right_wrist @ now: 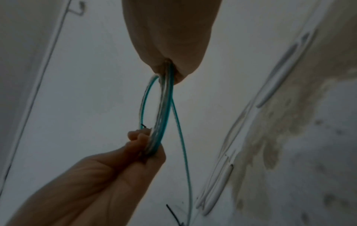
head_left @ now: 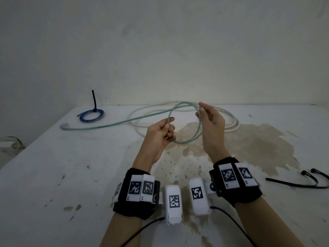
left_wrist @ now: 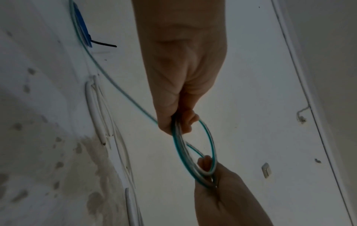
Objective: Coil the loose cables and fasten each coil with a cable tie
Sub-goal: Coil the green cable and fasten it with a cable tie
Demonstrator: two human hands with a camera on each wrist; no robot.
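Note:
A thin green cable (head_left: 193, 139) is partly wound into a small coil held up between both hands. My left hand (head_left: 169, 125) grips one side of the coil (left_wrist: 211, 143), with the cable's end sticking up past the fingers. Thumb and fingers of my right hand (head_left: 200, 111) pinch the far side of the loop (right_wrist: 164, 113). The rest of the green cable trails left across the table to its end (head_left: 64, 126). A loose white cable (head_left: 231, 125) lies in wide loops behind the hands. A blue coil (head_left: 90, 115) tied with a black cable tie rests at the back left.
Two loose black cable ties (head_left: 302, 181) lie on the white table (head_left: 71, 175) at the right, beside my right wrist. A brown stain (head_left: 249, 148) covers the table's middle. The wall stands right behind the table's back edge.

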